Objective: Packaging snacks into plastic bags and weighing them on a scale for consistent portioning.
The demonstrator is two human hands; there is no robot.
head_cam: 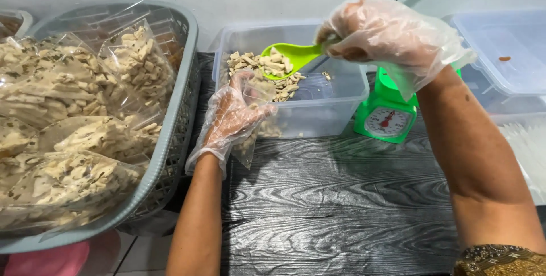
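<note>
My right hand (387,37), in a loose clear plastic glove, grips the handle of a green scoop (290,57) heaped with pale chip pieces. The scoop hovers over a clear plastic tub (347,91) that holds more of the chips. My left hand (233,119), also gloved, holds a small clear plastic bag (256,94) upright at the tub's front left corner, just under the scoop's tip. Some chips sit in the bag's bottom.
A grey plastic basket (170,145) on the left is piled with filled chip bags. A small green kitchen scale (387,119) stands right of the tub. Empty clear containers (506,54) sit at the far right. The dark wood-grain table (341,207) lies in front.
</note>
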